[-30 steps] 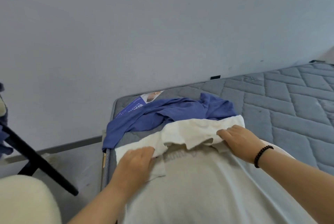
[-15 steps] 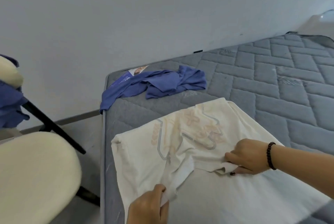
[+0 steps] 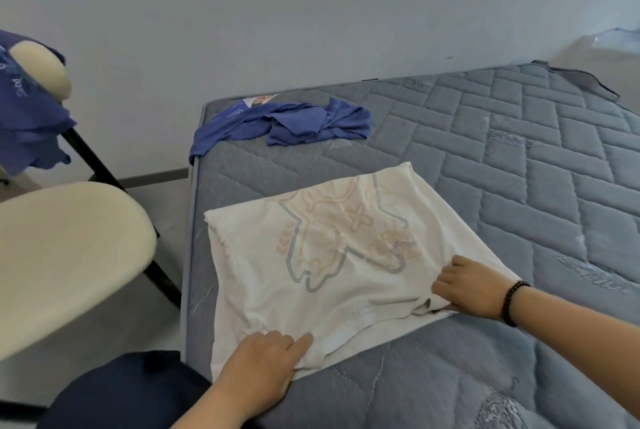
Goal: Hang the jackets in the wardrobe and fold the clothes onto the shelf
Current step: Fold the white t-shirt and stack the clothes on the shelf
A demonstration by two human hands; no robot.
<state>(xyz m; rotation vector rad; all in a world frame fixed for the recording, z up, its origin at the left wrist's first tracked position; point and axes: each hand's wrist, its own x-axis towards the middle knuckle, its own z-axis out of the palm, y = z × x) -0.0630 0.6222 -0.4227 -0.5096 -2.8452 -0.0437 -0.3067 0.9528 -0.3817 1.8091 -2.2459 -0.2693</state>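
A white T-shirt [image 3: 311,276] with a pale orange and grey print lies folded over on the grey quilted mattress [image 3: 519,186]. My left hand [image 3: 266,359] holds its near left corner, fingers on top of the cloth and thumb hidden. At the near right edge my right hand [image 3: 471,286], a dark bead bracelet on its wrist, grips the fabric with curled fingers. A crumpled blue garment [image 3: 294,123] lies apart at the mattress's far left corner.
A cream chair seat [image 3: 65,255] on black legs stands left of the bed. Another blue garment [image 3: 27,109] hangs over its backrest. A grey wall runs behind the bed. My dark-clad knee [image 3: 121,394] is at the bottom left.
Both hands pulled the shirt's far part over toward me and laid it flat, print side up. The view dropped and widened, showing more of the chair.
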